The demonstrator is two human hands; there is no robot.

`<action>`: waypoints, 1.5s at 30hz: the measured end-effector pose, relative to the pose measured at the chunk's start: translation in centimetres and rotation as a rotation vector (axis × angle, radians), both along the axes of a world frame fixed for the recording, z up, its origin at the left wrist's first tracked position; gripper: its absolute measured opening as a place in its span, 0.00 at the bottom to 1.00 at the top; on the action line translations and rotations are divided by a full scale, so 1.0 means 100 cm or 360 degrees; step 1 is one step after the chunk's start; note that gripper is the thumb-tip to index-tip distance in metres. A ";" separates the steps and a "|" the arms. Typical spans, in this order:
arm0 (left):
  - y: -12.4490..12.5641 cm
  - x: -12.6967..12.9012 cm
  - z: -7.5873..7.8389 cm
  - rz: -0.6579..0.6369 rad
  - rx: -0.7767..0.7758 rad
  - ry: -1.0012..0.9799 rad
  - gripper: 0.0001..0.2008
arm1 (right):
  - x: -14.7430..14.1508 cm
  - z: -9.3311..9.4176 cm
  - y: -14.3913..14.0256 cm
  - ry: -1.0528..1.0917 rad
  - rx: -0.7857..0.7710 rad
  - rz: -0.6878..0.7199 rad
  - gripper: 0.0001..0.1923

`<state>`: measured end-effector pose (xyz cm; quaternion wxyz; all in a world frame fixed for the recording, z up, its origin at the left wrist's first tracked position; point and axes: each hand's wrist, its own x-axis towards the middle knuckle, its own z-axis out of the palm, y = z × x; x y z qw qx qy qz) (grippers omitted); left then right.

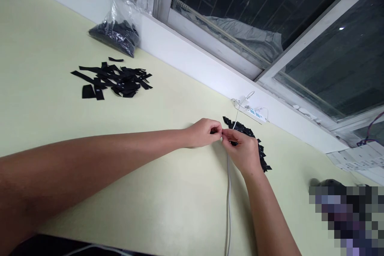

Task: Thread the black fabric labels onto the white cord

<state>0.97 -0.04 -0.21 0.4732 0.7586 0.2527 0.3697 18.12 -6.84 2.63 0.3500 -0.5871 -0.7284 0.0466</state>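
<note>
While the left hand (204, 133) and right hand (243, 150) are meeting fingertip to fingertip, pinching a small black strip (216, 131) above the pale bench (168, 192), it is looking light, limp and best gripped at its ends.

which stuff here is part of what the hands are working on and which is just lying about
In hand:
- left hand and right hand, pinching a small black piece
- black pile by the right hand

Lying about:
- loose black strips
- plastic bag of black pieces
- power strip
- white cable
</note>
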 end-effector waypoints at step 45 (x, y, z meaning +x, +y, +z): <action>0.000 0.006 -0.006 0.0057 0.0321 0.0036 0.08 | -0.014 -0.020 0.013 0.1148 -0.0379 -0.0468 0.14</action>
